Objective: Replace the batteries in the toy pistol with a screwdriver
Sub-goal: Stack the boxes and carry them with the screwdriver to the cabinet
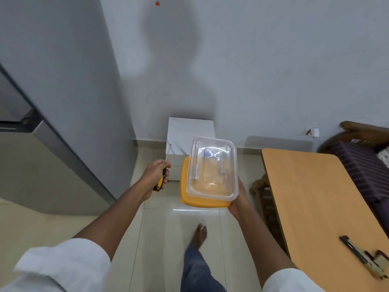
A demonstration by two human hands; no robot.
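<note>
Wooden table (311, 199) at right, toy pistol (364, 258) lying on its near end. Right hand (239, 199) grasps clear container (212, 169) stacked on orange lid (202, 202). Left hand (155, 175) clenched round screwdriver (163, 171), shaft pointing up

Left grip (154, 174) clenched; right grip (239, 199) cupped, carrying.

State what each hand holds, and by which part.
Left hand: screwdriver, by its handle. Right hand: clear container on orange lid, from beneath.
</note>
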